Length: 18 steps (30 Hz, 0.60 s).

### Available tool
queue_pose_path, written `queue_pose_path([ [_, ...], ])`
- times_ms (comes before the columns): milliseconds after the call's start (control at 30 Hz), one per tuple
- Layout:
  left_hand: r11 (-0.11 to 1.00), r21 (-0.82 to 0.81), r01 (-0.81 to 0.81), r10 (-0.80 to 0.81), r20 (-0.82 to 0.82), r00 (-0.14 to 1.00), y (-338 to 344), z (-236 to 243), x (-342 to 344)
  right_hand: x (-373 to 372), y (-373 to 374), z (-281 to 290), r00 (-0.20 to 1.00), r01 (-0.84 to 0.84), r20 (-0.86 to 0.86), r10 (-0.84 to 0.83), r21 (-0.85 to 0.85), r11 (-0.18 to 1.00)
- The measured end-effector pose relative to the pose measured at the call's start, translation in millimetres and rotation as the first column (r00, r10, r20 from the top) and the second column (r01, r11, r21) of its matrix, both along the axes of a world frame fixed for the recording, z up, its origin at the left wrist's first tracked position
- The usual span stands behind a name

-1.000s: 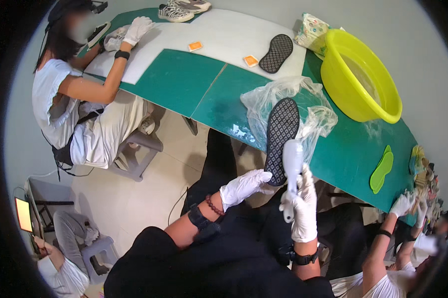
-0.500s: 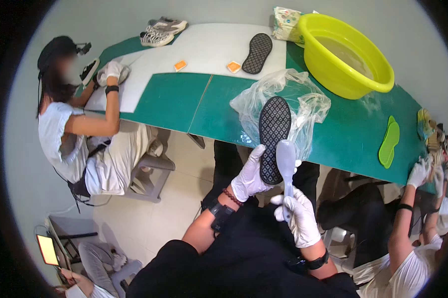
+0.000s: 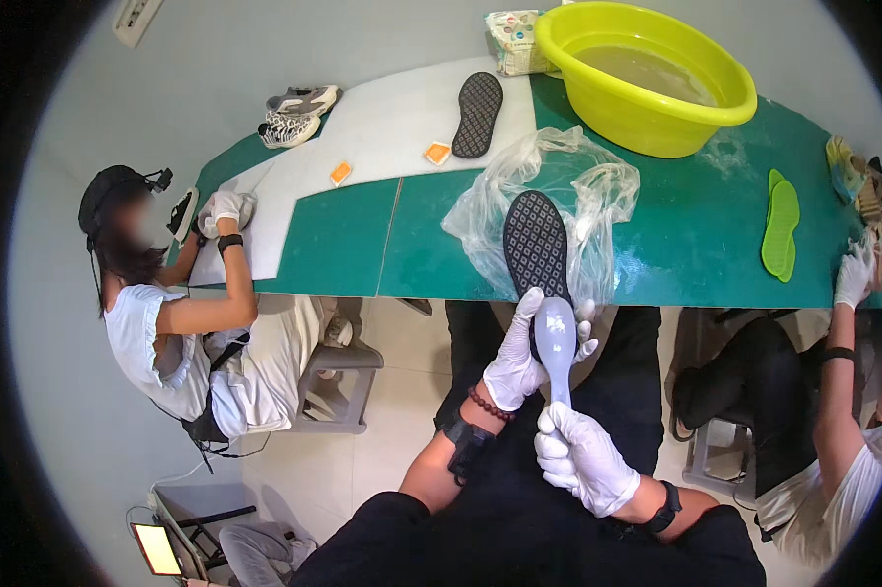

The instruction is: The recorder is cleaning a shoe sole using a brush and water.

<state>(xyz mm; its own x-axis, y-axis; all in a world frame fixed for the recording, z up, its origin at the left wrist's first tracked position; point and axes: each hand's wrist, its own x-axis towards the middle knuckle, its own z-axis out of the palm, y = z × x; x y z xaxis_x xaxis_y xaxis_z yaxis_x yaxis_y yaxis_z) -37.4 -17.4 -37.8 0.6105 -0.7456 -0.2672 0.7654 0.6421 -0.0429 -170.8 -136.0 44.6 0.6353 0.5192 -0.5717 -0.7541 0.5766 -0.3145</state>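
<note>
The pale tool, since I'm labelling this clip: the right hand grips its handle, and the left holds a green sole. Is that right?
The colour is wrong: the head view shows the left hand holding a black, diamond-patterned sole. The right hand does grip the pale tool by its handle.

pale grey wall (image 3: 392, 44), green-topped table (image 3: 343, 235), beige tiled floor (image 3: 402, 396), grey plastic stool (image 3: 356, 362)

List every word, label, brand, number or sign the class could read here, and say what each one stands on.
No text can be read.
White packet beside the yellow basin: printed marks, too small and blurred to read.
Black sole in the left hand: a diamond pattern, no legible lettering.
Pale lavender tool in the right hand: no legible lettering.
</note>
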Motion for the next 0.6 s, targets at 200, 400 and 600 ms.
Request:
queue_pose_path([
  [200, 0.976, 0.209, -0.062, 0.056, 0.037, 0.998, -2.0, 21.8, 2.6, 50.7, 3.7, -18.4, 0.993, 0.061, 0.106, -0.059, -0.014, 0.998],
  [400, 0.998, 0.064, -0.007, 0.012, -0.078, 0.997, -2.9, 15.9, 6.7, 6.4, 7.3, 11.8, 0.999, 0.017, -0.031, -0.019, -0.067, 0.998],
  [600, 0.967, 0.235, -0.096, 0.091, 0.034, 0.995, -9.8, 28.1, 1.5, 53.3, 12.5, -16.2, 0.982, 0.169, 0.113, -0.153, -0.152, 0.974],
])
